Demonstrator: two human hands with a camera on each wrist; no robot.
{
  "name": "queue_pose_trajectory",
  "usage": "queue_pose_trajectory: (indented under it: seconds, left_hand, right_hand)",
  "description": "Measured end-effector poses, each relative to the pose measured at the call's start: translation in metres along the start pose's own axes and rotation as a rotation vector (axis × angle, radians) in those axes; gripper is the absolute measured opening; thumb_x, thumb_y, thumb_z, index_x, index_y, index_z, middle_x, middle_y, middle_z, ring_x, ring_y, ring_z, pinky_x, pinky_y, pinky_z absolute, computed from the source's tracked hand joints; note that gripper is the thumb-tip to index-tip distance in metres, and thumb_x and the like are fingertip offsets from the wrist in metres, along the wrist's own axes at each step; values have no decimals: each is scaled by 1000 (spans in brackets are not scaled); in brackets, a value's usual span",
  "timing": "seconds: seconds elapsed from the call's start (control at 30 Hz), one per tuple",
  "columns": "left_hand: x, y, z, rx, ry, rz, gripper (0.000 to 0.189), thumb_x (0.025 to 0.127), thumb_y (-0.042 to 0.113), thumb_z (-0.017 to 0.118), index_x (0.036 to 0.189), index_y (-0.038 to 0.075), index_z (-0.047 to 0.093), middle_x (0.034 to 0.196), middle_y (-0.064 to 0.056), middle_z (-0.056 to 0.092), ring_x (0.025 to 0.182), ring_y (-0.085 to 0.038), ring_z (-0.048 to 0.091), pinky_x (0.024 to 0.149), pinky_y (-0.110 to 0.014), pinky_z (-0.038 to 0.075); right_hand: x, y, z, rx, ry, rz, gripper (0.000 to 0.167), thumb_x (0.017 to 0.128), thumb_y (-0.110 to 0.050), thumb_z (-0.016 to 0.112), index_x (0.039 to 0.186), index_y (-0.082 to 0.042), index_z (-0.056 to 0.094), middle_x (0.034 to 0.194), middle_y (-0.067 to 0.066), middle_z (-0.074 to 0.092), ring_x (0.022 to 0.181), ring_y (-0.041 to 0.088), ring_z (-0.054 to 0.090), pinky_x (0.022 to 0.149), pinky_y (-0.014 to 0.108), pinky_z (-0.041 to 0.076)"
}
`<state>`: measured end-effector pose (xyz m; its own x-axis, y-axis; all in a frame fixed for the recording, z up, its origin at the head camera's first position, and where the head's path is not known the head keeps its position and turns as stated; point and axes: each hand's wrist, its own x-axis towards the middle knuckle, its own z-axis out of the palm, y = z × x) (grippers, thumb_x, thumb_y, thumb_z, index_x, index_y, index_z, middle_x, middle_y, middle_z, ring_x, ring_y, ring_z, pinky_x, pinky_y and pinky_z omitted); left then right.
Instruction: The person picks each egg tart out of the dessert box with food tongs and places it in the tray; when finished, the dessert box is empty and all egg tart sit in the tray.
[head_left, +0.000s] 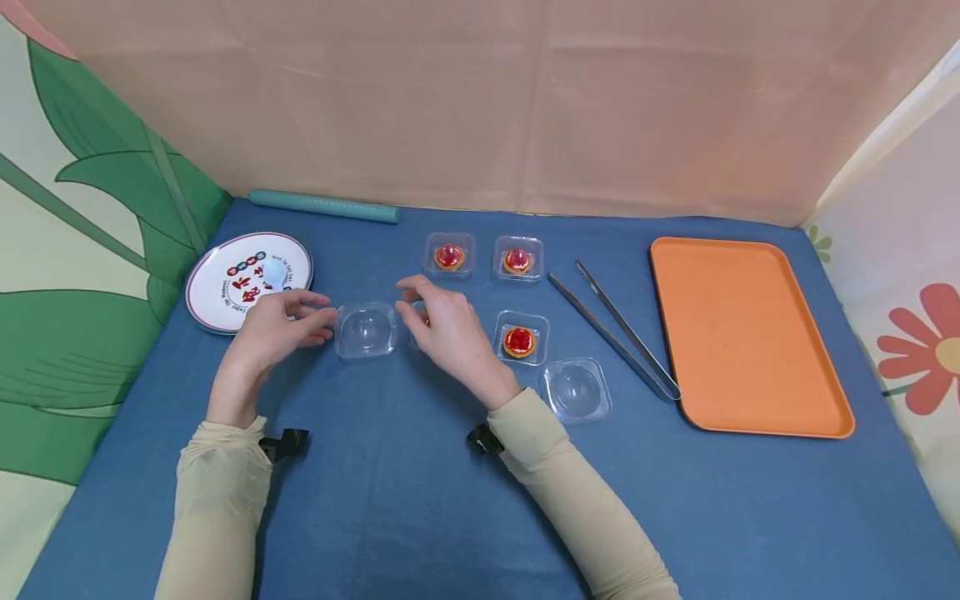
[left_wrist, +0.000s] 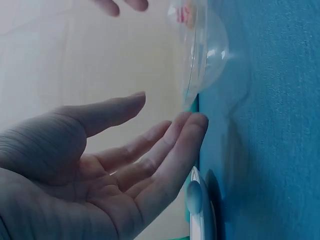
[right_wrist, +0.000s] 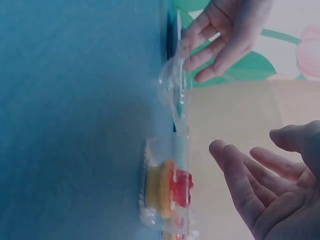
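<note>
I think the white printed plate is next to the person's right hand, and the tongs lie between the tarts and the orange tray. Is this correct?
Not quite: the head view shows the white printed plate next to the left hand. The tongs lie as you say.

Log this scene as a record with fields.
left hand: fingers relaxed, beside left clear lid; contact unclear
right hand: fingers relaxed, holding nothing
red-topped tarts: at least three, in clear plastic containers
right clear lid: lying on blue cloth
metal tongs: spread, bent end at orange tray
printed plate: far left
</note>
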<state>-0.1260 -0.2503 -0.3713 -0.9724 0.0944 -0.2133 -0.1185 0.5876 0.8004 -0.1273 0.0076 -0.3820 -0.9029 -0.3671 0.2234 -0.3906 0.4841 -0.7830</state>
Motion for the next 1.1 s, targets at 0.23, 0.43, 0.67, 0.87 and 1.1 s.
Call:
queue_pose_trajectory:
  seconds: [0.23,0.43,0.67,0.87,1.1]
  left_hand:
    - [3,4,3,97,91,76,41,108,23,67,132,-10,67,112,-29,74,90,-26,75,69,-11,53]
    - [14,19,11,68,121,129,44,110,25,64,138,-8,65,120,-28,72,104,-37,72,79,-17,57]
    - [44,36,25,-145,1,98,53,111,15,61,154,-12,47,135,-34,63,91,-16,78,89,-32,65]
    - [72,40,38,-175,-86,44,58,112,16,59,160,-10,38,144,-32,58,93,-17,79,92,-35,64]
    - [91,44,47,-178,-160,-3,60,113,16,57,161,-11,33,151,-32,53,110,-33,76,97,-36,63]
  right_hand:
    - [9,5,-16,16,4,51,29,108,-13,66,134,-1,69,124,11,76,94,21,72,77,25,60]
    - [24,22,-37,27,26,109,26,109,-11,64,130,1,73,126,12,74,106,26,70,96,33,60]
    - [47,45,-61,8,67,174,27,110,-8,60,131,4,71,126,17,73,113,29,69,97,39,60]
    - [67,65,-71,-9,43,268,33,112,-9,54,141,4,64,133,18,68,103,31,74,89,40,64]
    - [80,83,-71,22,-24,357,38,113,-7,50,148,7,56,141,22,62,99,32,76,86,36,66]
